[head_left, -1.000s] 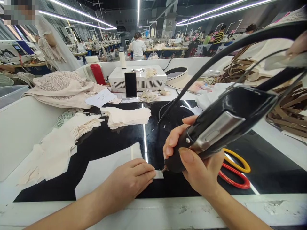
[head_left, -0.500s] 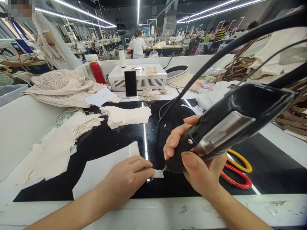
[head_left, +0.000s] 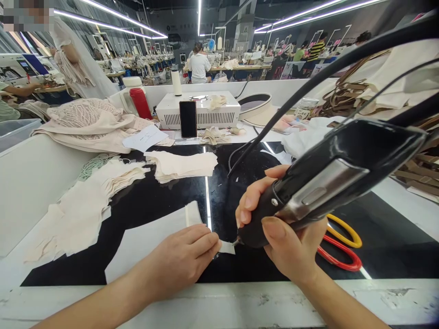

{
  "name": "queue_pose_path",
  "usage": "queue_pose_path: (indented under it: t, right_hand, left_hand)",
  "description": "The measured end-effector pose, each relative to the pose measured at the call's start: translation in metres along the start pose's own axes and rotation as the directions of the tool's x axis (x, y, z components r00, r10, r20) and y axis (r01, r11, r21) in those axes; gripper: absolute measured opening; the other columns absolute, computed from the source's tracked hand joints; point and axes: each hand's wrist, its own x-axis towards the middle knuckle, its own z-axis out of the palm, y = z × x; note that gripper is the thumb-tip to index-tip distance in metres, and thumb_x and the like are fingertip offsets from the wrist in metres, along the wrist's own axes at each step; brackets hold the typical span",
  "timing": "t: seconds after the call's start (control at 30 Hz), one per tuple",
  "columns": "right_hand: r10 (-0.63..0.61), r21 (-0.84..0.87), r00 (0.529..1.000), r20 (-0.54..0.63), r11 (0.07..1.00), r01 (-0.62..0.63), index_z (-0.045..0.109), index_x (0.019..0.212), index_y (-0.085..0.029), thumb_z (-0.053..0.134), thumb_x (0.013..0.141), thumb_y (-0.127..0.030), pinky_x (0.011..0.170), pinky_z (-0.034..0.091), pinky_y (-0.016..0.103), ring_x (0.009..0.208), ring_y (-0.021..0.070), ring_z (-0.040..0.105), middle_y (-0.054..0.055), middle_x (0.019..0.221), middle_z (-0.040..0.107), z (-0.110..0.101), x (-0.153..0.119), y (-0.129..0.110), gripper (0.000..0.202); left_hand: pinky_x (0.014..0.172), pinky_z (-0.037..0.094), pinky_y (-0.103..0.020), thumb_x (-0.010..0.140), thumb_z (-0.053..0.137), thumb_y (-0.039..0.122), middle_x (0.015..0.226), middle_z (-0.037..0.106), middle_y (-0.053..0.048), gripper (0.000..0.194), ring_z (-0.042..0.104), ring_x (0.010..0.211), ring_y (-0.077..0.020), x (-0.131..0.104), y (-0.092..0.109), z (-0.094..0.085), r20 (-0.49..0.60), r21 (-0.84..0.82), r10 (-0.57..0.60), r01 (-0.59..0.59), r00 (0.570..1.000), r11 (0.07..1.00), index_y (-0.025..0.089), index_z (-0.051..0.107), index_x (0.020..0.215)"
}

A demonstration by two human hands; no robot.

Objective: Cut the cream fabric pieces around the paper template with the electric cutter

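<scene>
My right hand point(head_left: 291, 237) grips a thick black corded handheld tool point(head_left: 329, 178) with a metal plate on its side. The tool slants down to the left, and its thin metal tip touches or nearly touches the end of a narrow white strip point(head_left: 227, 247). Fingers pressed together, my left hand point(head_left: 183, 256) holds that strip, hiding most of it. Under and behind this hand lies a large white sheet point(head_left: 147, 237) with a pale band near its top edge. Scissors with a yellow and a red handle point(head_left: 343, 256) lie right of my right hand, partly hidden.
Stacks of cream fabric pieces point(head_left: 185, 165) lie on the black board point(head_left: 164, 196), more at the left. Behind stand a phone point(head_left: 188, 119), a white vented box point(head_left: 222, 109) and a red bottle point(head_left: 140, 103). A black cable point(head_left: 291, 98) arcs over the right side. People work farther back.
My left fingers have lifted and curled slightly at the strip. The tool and my right hand stay at the strip's end; the whole view has shifted a little.
</scene>
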Motion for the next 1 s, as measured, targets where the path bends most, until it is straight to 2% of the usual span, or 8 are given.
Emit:
queue_pose_path:
  t: [0.1,0.2,0.3,0.47,0.7,0.83,1.0]
  right_hand:
    - [-0.003,0.017,1.000,-0.011,1.000,0.003,0.065,0.111,-0.028,0.093,0.080,-0.041,0.045,0.057,0.025,0.055,0.0126,0.062,-0.004,0.077,0.066,-0.0005,-0.0004,0.0002,0.043]
    - [-0.010,0.031,1.000,-0.001,0.999,0.010,0.066,0.112,-0.028,0.093,0.081,-0.039,0.045,0.057,0.024,0.055,0.0119,0.061,-0.003,0.078,0.066,-0.0019,-0.0012,0.0015,0.043]
    - [-0.003,0.015,1.000,0.005,1.000,0.003,0.065,0.113,-0.029,0.092,0.082,-0.041,0.045,0.056,0.025,0.054,0.0122,0.060,-0.003,0.079,0.066,-0.0034,-0.0019,0.0023,0.043]
    - [0.007,0.003,1.000,0.001,1.000,-0.007,0.062,0.114,-0.028,0.092,0.081,-0.042,0.047,0.055,0.027,0.055,0.0133,0.061,-0.003,0.077,0.067,-0.0055,-0.0031,0.0025,0.047]
    - [0.021,-0.008,1.000,-0.008,1.000,-0.021,0.060,0.115,-0.028,0.091,0.082,-0.043,0.044,0.050,0.028,0.050,0.0118,0.056,-0.004,0.078,0.068,-0.0064,-0.0049,0.0035,0.048]
    - [0.026,-0.022,1.000,-0.015,0.999,-0.026,0.061,0.117,-0.029,0.090,0.084,-0.044,0.046,0.053,0.029,0.052,0.0130,0.058,-0.004,0.079,0.068,-0.0071,-0.0050,0.0015,0.047]
    - [0.033,0.038,0.999,-0.029,0.999,-0.031,0.064,0.116,-0.029,0.091,0.083,-0.040,0.046,0.054,0.029,0.054,0.0143,0.061,-0.004,0.079,0.067,-0.0083,-0.0075,-0.0038,0.044]
  left_hand:
    - [0.083,0.061,-0.035,0.108,0.041,0.002,0.103,0.070,-0.011,0.031,0.068,0.094,-0.0221,-0.0015,0.0003,-0.0002,0.060,0.030,0.013,-0.015,0.998,0.999,0.004,0.068,0.123]
    - [0.085,0.059,-0.035,0.109,0.044,0.006,0.103,0.069,-0.011,0.026,0.067,0.096,-0.0227,-0.0021,0.0000,0.0001,0.081,0.051,0.028,-0.033,0.996,0.998,0.004,0.067,0.122]
    - [0.086,0.056,-0.036,0.112,0.052,0.019,0.104,0.068,-0.009,0.023,0.065,0.096,-0.0229,-0.0023,0.0001,0.0010,0.093,0.033,0.029,-0.032,0.995,0.999,0.006,0.066,0.124]
    - [0.079,0.052,-0.035,0.107,0.067,0.039,0.099,0.063,-0.005,0.039,0.060,0.086,-0.0224,-0.0038,0.0030,0.0013,0.152,0.010,-0.008,0.006,0.988,1.000,0.015,0.061,0.137]
    - [0.092,0.052,-0.037,0.108,0.064,0.040,0.105,0.063,-0.007,0.037,0.061,0.099,-0.0237,-0.0039,0.0060,0.0043,0.165,0.020,-0.019,0.016,0.986,1.000,0.015,0.061,0.135]
    - [0.094,0.052,-0.037,0.107,0.067,0.042,0.106,0.064,-0.007,0.039,0.062,0.100,-0.0231,-0.0037,0.0054,0.0045,0.158,0.038,-0.014,0.008,0.987,0.999,0.015,0.061,0.135]
    - [0.095,0.051,-0.037,0.109,0.063,0.043,0.108,0.066,-0.007,0.039,0.062,0.103,-0.0238,-0.0037,0.0042,0.0055,0.153,0.032,-0.015,0.010,0.988,0.999,0.014,0.062,0.135]
